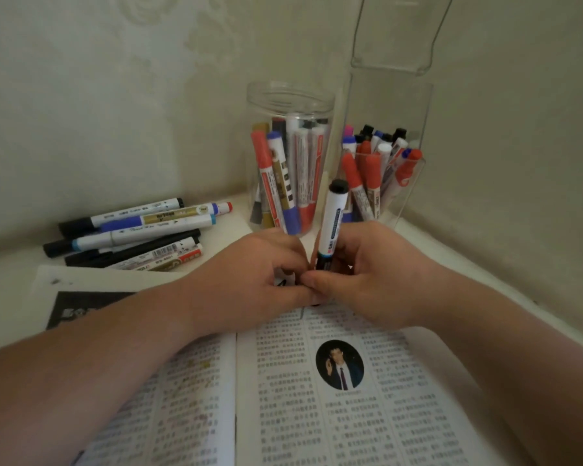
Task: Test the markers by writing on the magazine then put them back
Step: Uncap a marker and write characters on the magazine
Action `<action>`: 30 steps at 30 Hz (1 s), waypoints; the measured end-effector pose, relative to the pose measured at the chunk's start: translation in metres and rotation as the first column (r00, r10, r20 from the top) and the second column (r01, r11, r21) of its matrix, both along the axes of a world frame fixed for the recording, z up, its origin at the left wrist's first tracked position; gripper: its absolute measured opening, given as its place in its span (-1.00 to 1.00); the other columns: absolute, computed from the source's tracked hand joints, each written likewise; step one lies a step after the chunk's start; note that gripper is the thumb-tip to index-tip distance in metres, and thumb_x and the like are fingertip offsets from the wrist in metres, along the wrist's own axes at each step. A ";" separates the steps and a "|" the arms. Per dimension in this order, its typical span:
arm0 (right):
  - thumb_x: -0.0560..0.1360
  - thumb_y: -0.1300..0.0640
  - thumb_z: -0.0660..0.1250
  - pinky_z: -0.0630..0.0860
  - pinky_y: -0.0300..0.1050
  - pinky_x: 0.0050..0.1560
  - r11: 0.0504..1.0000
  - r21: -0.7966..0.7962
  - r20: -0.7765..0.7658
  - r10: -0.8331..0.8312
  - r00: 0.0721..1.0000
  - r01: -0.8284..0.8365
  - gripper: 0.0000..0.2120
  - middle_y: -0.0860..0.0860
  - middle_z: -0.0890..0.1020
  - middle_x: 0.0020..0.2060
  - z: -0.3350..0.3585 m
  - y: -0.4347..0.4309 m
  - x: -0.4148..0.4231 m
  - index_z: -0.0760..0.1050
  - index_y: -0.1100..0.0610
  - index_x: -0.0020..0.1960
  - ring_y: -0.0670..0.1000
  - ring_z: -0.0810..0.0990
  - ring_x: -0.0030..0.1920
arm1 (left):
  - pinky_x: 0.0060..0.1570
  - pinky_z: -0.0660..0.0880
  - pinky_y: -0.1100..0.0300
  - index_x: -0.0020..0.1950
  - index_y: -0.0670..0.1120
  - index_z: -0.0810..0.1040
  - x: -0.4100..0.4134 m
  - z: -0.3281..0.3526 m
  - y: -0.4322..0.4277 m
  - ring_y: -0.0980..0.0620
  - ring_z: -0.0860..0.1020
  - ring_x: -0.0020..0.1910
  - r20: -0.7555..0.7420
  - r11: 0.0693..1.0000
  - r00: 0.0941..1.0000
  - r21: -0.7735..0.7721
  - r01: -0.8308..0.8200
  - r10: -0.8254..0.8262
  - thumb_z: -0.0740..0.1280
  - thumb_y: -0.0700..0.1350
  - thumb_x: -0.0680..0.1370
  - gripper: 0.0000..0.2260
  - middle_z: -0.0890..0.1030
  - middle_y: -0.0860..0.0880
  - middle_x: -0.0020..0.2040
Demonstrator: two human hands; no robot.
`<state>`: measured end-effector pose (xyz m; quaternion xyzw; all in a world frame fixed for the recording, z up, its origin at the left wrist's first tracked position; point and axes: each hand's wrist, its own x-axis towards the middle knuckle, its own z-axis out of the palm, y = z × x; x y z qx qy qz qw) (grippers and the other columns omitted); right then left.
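Note:
An open magazine (320, 418) with printed text and a small oval portrait lies in front of me. Above its top edge my right hand (377, 277) grips a white marker (332, 220) with a black top, held nearly upright with its black lower end down. My left hand (249, 280) meets it from the left, fingers curled and pinching a small black and white piece, apparently the marker's cap (285, 278), right beside that lower end. The marker's tip is hidden behind my fingers.
Several loose markers (132, 233) lie piled at the back left of the white table. A clear round jar (290, 99) and a clear acrylic holder (414, 183), both full of markers, stand in the corner behind my hands. Walls close in behind and to the right.

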<state>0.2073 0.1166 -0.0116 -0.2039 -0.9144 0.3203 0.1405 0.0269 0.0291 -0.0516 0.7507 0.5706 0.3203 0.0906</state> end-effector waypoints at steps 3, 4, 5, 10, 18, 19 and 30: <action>0.53 0.10 0.47 0.57 -0.25 -0.16 0.999 0.016 -0.019 -0.032 0.999 0.033 -0.92 -0.09 0.69 -0.20 -0.001 0.000 0.002 0.64 -0.08 -0.03 -0.11 0.63 -0.21 | 0.02 0.47 0.11 -0.14 0.01 0.67 0.002 0.001 -0.001 0.10 0.55 0.01 0.007 1.000 1.000 -0.027 -0.013 0.014 0.43 0.09 0.50 -0.83 0.62 0.08 -0.09; 0.52 0.07 0.48 0.57 -0.21 -0.19 0.998 0.028 -0.037 -0.054 0.998 0.055 -0.94 -0.06 0.68 -0.23 -0.003 0.000 0.002 0.65 -0.06 -0.03 -0.10 0.61 -0.25 | 0.02 0.47 0.11 -0.14 0.00 0.67 0.002 0.002 -0.001 0.10 0.55 0.01 0.010 1.000 1.000 -0.028 -0.012 0.013 0.43 0.08 0.50 -0.83 0.62 0.07 -0.09; 0.50 0.04 0.50 0.57 -0.16 -0.22 0.996 0.029 -0.063 -0.077 0.995 0.079 -0.93 -0.03 0.68 -0.26 -0.006 0.000 0.003 0.66 -0.05 -0.03 -0.08 0.60 -0.28 | 0.02 0.47 0.11 -0.13 -0.02 0.68 0.003 0.003 -0.002 0.10 0.55 0.01 0.010 1.000 1.000 -0.026 -0.013 0.013 0.42 0.07 0.50 -0.83 0.63 0.07 -0.10; 0.39 -0.10 0.48 0.52 0.02 -0.38 0.973 -0.207 -0.417 -0.185 0.890 0.105 -0.83 0.10 0.61 -0.35 -0.006 0.002 0.003 0.62 -0.11 -0.04 0.13 0.54 -0.38 | -0.11 0.40 0.38 -0.17 0.12 0.59 0.004 0.010 -0.005 0.12 0.54 -0.05 0.082 0.996 0.993 -0.002 -0.090 0.090 0.46 0.03 0.52 -0.90 0.57 0.14 -0.19; 0.49 0.18 0.41 0.35 -0.12 -0.54 0.886 -0.458 -0.683 -0.403 0.609 0.073 -0.91 0.05 0.52 -0.41 -0.002 0.012 0.002 0.52 0.13 -0.05 0.00 0.41 -0.50 | -0.13 0.39 0.45 -0.02 0.19 0.65 -0.003 0.018 -0.008 0.25 0.55 -0.06 0.147 0.962 0.955 0.056 -0.268 0.257 0.44 0.06 0.52 -0.94 0.61 0.26 -0.15; 0.46 0.14 0.42 0.38 -0.10 -0.52 0.889 -0.449 -0.673 -0.404 0.619 0.092 -0.88 0.05 0.53 -0.41 0.000 0.012 0.003 0.55 0.15 -0.05 0.03 0.42 -0.49 | -0.13 0.39 0.43 0.00 0.18 0.65 -0.006 0.025 -0.009 0.26 0.54 -0.05 0.106 0.958 0.956 0.057 -0.282 0.275 0.44 0.06 0.52 -0.92 0.61 0.25 -0.15; 0.53 0.04 0.47 0.51 -0.35 -0.24 0.986 0.086 -0.098 -0.135 0.986 0.144 -0.92 -0.17 0.65 -0.25 0.022 -0.014 -0.066 0.68 -0.10 0.01 -0.20 0.58 -0.26 | -0.24 0.33 0.36 -0.12 0.16 0.65 -0.098 0.090 -0.078 0.23 0.50 -0.21 -0.289 0.845 0.814 -0.034 -0.534 0.503 0.55 0.04 0.45 -0.90 0.56 0.17 -0.15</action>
